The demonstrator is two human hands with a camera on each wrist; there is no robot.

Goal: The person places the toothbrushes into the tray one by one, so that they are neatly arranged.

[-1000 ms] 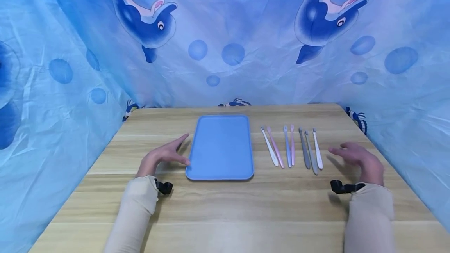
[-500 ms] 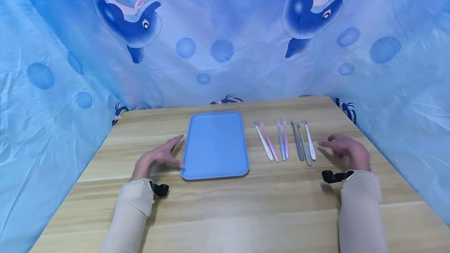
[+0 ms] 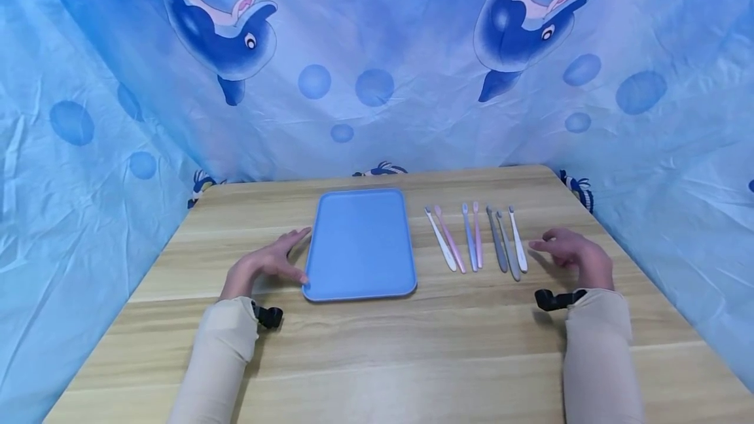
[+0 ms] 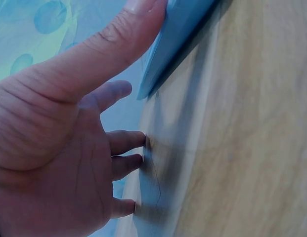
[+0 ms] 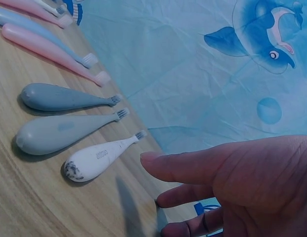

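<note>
My left hand [image 3: 268, 264] is spread at the left side of a light blue rectangular tray [image 3: 362, 244]. Its thumb lies at the near left corner; in the left wrist view the thumb tip overlaps the tray's edge [image 4: 180, 29], with the other fingers apart and down at the tabletop. My right hand [image 3: 571, 254] hovers just right of a white toothbrush [image 3: 518, 241], holding nothing, fingers loosely bent. Left of that brush lie a grey toothbrush [image 3: 508, 247] and a dark grey toothbrush [image 3: 497, 241]. The right wrist view shows my thumb tip close to the white toothbrush [image 5: 96, 160].
Further left in the row are a pink toothbrush [image 3: 478, 235], a blue toothbrush [image 3: 469, 239], another pink toothbrush [image 3: 450, 241] and another white toothbrush [image 3: 440, 239], right of the tray. Everything lies on a wooden table [image 3: 377, 352]. A blue dolphin-print curtain [image 3: 424, 129] hangs behind.
My right hand has come slightly left, nearer the rightmost white toothbrush. The head view has shifted a little. My left hand stays by the tray, and the toothbrushes lie as before.
</note>
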